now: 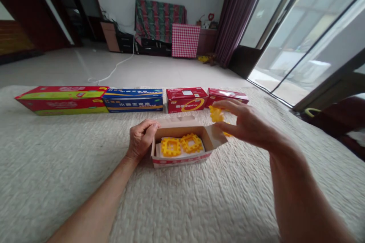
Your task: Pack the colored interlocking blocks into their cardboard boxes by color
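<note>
An open cardboard box (182,160) with red print sits before me on the quilted cover. Inside it lie two yellow square plastic building blocks (171,147) with toothed edges and open centres, on something white. My left hand (142,138) is closed on the box's left upper edge, thumb on top. Above the right flap (216,136), my right hand (242,121) pinches a yellow toothed block (216,114) between thumb and fingers. A bit of yellow also shows below the thumb; whether it belongs to the same piece I cannot tell.
Behind the open box stands a row of closed boxes: a long red and green one (68,100), a blue one (132,100) and two red ones (186,100). A white cable (116,67) runs over the floor beyond. Glass doors (310,45) are at the right.
</note>
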{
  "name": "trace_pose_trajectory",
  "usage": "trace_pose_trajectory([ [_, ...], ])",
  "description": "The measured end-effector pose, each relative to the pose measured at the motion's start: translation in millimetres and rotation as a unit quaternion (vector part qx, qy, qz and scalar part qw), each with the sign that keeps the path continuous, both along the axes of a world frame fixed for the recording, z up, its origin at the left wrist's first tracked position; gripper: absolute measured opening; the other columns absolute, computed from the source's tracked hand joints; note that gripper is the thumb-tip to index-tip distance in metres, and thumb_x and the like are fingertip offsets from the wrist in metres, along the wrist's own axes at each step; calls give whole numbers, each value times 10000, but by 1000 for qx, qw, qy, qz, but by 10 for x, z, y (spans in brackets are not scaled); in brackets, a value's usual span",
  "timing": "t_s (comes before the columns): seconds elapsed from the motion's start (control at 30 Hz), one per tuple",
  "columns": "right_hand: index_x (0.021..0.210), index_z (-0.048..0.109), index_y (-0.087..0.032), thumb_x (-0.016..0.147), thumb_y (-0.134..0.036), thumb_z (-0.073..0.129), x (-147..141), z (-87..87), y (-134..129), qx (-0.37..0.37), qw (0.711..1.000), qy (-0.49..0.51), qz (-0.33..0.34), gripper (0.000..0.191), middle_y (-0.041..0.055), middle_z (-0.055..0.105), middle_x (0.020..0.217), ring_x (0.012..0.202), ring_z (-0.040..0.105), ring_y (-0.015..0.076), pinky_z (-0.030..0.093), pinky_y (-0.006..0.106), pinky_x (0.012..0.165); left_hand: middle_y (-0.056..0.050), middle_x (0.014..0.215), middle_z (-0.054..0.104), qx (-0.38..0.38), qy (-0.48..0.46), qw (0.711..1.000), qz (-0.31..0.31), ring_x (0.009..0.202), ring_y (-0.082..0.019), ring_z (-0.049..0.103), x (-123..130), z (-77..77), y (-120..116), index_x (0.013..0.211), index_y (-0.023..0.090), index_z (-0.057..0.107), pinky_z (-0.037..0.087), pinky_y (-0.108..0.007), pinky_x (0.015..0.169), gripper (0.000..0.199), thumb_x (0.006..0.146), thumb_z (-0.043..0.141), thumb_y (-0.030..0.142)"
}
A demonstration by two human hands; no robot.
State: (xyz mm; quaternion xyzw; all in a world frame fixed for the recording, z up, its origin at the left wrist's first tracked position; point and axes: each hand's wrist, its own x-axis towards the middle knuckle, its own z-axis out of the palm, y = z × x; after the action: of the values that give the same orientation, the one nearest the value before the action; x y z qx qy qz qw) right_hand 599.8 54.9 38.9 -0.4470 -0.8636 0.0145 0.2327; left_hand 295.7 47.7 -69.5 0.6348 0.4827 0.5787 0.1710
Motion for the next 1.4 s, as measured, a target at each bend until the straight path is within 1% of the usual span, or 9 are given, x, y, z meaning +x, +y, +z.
trace_pose_trajectory([
  [0.13, 1182, 611, -229, 794, -266, 666, -580, 9, -300, -47, 990, 44, 124, 394, 60, 664, 1165, 1047, 623, 223, 498, 371, 912, -25, 773, 723, -5, 0, 1000, 0, 784, -183, 678, -1, -15, -2, 730, 191, 686, 528, -279, 762, 220, 835, 522, 295],
  [0.23, 1147, 620, -212, 789, -248, 676, -841, -102, -371, -92, 983, 26, 157, 365, 68, 671, 1090, 966, 631, 210, 505, 353, 838, -26, 777, 719, -7, -8, 1000, -4, 770, -177, 673, 8, -11, -8, 735, 188, 683, 524, -274, 748, 212, 838, 524, 283],
  [0.4, 1129, 639, -180, 797, -252, 675, -976, -249, -317, -106, 981, 28, 160, 341, 95, 658, 1085, 925, 621, 207, 495, 357, 804, -25, 771, 716, 1, -11, 1000, -7, 759, -175, 671, 20, -7, -10, 724, 188, 683, 520, -272, 733, 207, 838, 528, 263],
  [0.63, 1129, 640, -189, 786, -239, 688, -967, -265, -295, -95, 981, 48, 162, 350, 74, 662, 1127, 991, 624, 207, 492, 353, 869, -30, 756, 711, 17, -18, 1000, -15, 743, -167, 666, 23, -19, -2, 722, 171, 686, 507, -266, 713, 212, 844, 532, 251],
  [0.83, 1100, 647, -189, 828, -219, 623, -729, -171, -181, -18, 988, 96, 116, 274, 68, 690, 1101, 982, 650, 205, 519, 356, 859, -26, 760, 715, 16, -14, 1000, -12, 761, -166, 671, 4, -34, 19, 718, 175, 688, 509, -258, 728, 215, 841, 530, 252],
  [1.0, 1149, 643, -228, 810, -172, 543, -141, -118, 118, 43, 996, 71, 24, 358, 65, 677, 1184, 1090, 631, 251, 493, 465, 961, -23, 770, 718, 18, -11, 1000, -16, 784, -172, 677, 2, -33, 19, 737, 178, 696, 515, -261, 758, 209, 844, 533, 251],
  [1.1, 1241, 602, -208, 744, -131, 538, 292, -229, 307, -34, 998, -37, -35, 508, 104, 655, 1243, 1143, 613, 292, 494, 504, 973, -22, 778, 719, 17, -13, 1000, -18, 796, -173, 677, 2, -29, 19, 739, 178, 693, 513, -260, 769, 205, 849, 536, 250],
  [1.2, 1255, 593, -176, 681, -90, 545, 575, -396, 433, -115, 983, -107, -94, 582, 146, 634, 1282, 1165, 605, 304, 508, 480, 973, -23, 778, 717, 17, -13, 999, -24, 807, -176, 677, -6, -37, 25, 736, 178, 690, 511, -263, 775, 204, 852, 540, 255],
  [1.4, 1213, 619, -226, 675, -134, 616, 577, -552, 487, -168, 967, -168, -97, 545, 117, 655, 1244, 1105, 632, 285, 523, 414, 937, -27, 796, 721, 13, -11, 1000, -21, 809, -178, 678, -27, -65, 23, 755, 179, 695, 511, -267, 780, 201, 855, 541, 260],
])
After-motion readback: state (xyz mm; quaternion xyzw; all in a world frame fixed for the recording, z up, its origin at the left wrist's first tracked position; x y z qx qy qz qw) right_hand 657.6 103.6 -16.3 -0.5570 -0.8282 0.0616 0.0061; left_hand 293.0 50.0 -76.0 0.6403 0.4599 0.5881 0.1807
